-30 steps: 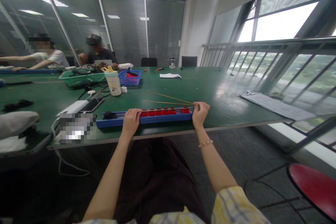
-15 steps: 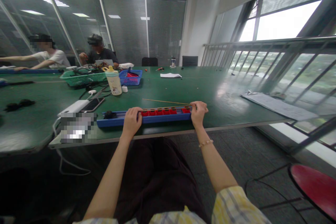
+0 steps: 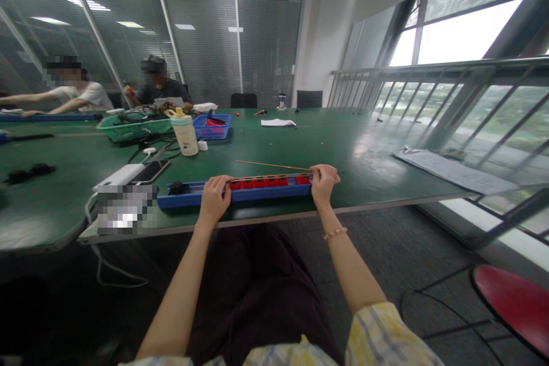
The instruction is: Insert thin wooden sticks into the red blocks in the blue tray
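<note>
The left hand (image 3: pixel 217 200) is curled and presses on the blue plastic tray (image 3: pixel 184 197). The right hand (image 3: pixel 325 186) is pinching the end of a thin wooden stick (image 3: pixel 270 165), which lies just behind the tray. The tray, with red blocks (image 3: pixel 257 182) in it, stands along the near edge of the green table (image 3: pixel 343 148).

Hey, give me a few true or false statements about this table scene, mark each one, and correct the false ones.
The right hand touches the end of a thin wooden stick. True.

A bracelet sits on the left wrist. False: the bracelet is on the right wrist.

The left hand rests on a blue tray holding red blocks. True.

The water bottle stands inside the blue basket. False: the water bottle stands on the green table beside the blue basket.
</note>
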`<state>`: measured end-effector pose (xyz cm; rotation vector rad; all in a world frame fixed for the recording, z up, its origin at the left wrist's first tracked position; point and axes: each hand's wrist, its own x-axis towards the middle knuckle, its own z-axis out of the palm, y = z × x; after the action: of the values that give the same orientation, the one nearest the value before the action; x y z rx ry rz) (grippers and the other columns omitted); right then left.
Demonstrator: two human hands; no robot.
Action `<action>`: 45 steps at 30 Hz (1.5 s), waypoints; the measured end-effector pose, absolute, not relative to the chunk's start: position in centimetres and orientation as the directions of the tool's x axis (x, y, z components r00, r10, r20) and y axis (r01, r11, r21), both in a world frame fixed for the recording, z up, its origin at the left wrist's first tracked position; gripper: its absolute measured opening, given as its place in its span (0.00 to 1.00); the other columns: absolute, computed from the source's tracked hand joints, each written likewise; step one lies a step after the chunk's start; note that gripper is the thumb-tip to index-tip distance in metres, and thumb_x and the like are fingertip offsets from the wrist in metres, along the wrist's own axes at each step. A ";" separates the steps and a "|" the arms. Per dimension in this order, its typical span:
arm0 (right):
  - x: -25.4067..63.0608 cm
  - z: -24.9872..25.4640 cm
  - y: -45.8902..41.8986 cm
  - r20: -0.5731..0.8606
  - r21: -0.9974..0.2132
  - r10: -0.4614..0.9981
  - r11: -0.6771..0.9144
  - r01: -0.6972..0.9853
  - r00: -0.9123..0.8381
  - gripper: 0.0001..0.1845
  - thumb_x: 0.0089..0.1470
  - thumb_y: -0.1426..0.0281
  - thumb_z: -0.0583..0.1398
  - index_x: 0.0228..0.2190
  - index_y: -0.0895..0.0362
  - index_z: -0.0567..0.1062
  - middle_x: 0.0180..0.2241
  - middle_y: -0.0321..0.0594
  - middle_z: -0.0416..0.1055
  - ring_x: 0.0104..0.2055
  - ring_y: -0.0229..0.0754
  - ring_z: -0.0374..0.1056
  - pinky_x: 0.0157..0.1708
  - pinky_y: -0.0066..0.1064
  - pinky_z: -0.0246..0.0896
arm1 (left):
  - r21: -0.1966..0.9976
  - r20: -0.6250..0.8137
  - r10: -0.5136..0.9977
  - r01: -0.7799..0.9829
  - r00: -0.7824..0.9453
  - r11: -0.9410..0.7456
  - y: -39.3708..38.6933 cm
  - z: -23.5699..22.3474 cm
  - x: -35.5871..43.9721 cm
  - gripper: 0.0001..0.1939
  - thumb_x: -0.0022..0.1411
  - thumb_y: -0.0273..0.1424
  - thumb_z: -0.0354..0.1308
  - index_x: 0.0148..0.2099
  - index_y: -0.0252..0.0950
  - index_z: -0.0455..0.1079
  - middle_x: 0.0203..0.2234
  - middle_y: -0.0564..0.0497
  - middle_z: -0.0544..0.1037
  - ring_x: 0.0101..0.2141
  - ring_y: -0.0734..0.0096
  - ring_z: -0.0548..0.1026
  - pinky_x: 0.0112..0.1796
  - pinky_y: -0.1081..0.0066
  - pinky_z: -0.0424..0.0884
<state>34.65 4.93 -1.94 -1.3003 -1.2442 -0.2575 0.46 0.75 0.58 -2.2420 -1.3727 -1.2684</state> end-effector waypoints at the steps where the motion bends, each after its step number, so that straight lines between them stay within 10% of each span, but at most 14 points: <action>1: 34.7 -2.0 4.9 0.789 -0.578 0.461 0.333 0.745 0.407 0.21 0.66 0.57 0.49 0.29 0.54 0.75 0.36 0.43 0.75 0.47 0.51 0.64 0.50 0.43 0.45 | 0.234 0.763 0.619 0.811 0.189 -0.536 0.8 0.6 0.4 0.13 0.66 0.28 0.46 0.48 0.40 0.70 0.44 0.47 0.78 0.47 0.59 0.73 0.52 0.58 0.67; 45: 34.4 -2.2 5.2 0.785 -0.508 0.532 0.257 0.822 0.318 0.21 0.67 0.61 0.47 0.32 0.54 0.75 0.38 0.42 0.75 0.50 0.48 0.62 0.49 0.41 0.41 | 0.192 0.769 0.610 0.842 0.189 -0.504 1.2 0.0 0.2 0.18 0.66 0.29 0.46 0.53 0.35 0.71 0.45 0.43 0.78 0.47 0.58 0.72 0.52 0.57 0.68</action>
<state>34.36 5.17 -2.22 -1.4071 -1.3454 -0.3101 0.22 1.24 0.01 -2.1940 -1.3842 -1.2137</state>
